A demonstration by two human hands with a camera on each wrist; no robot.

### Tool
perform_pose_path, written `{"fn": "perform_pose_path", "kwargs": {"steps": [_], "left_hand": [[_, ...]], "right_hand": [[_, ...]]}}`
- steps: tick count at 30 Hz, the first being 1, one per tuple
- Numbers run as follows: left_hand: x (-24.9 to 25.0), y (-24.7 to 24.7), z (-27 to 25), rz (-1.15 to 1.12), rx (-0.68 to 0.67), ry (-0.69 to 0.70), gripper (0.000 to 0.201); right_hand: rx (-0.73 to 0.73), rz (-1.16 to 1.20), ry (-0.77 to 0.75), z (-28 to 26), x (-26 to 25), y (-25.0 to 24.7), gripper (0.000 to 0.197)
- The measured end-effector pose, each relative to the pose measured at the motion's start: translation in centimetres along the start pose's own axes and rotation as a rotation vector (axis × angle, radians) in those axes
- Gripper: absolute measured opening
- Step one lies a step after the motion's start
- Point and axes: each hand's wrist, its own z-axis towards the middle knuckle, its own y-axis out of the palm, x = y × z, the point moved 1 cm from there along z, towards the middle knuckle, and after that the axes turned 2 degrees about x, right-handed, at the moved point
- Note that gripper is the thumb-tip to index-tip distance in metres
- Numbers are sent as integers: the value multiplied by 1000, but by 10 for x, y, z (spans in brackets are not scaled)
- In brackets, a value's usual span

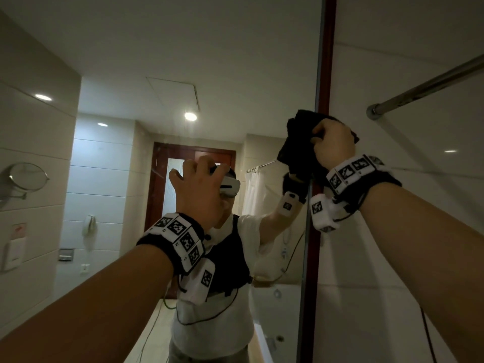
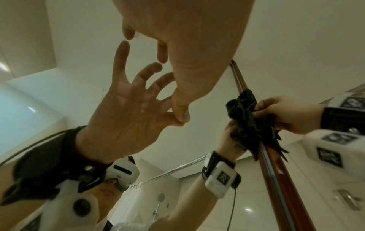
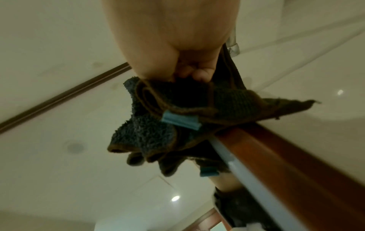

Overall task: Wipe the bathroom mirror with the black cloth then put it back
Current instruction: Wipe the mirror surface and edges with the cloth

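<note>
The right hand [image 1: 334, 146] bunches the black cloth [image 1: 296, 150] against the mirror [image 1: 157, 61] by its wooden frame [image 1: 323, 74] (left hand [image 1: 199, 187] spread, holding nothing), a metal rail [image 1: 429, 86] just beyond.

The right hand [image 1: 334, 149] covers the middle of the crumpled black terry cloth [image 1: 296, 142], so in the head view only the top and left folds show. In the right wrist view the palm hides the fingers & the cloth's top part. The left hand [image 1: 199, 189] blocks most of the person's face in the big wall mirror [image 1: 157, 61]. In the left wrist view, fingertips [image 2: 128, 33] meet their own reflection on the glass; can't tell how hard they press. Both forearms are cut off at the bottom edge of the head view. The shiny metal shower rail [image 1: 429, 86] runs off the right edge. The small red sign [image 1: 19, 229] on the left wall is too blurry to read. The round swivel mirror [image 1: 26, 176] is partly cut off at the left edge.
</note>
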Motion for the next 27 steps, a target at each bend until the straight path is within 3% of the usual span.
{"fn": "perform_pose_path", "kwargs": {"steps": [3, 11, 15, 20, 23, 27], "left_hand": [[0, 2, -1, -2, -9, 1, 68], [4, 3, -5, 13, 19, -14, 64], [7, -1, -6, 7, -31, -25, 63], [29, -5, -34, -9, -49, 11, 45], [44, 4, -64, 31, -170, 102, 62], [50, 8, -92, 30, -238, 127, 69]], "right_hand": [[59, 3, 35, 12, -5, -3, 21], [-21, 7, 18, -10, 4, -1, 18], [-56, 13, 36, -49, 11, 3, 15], [-131, -52, 74, -99, 19, 12, 11], [-184, -79, 54, -136, 28, 17, 9], [-203, -78, 38, -193, 41, 29, 6]]}}
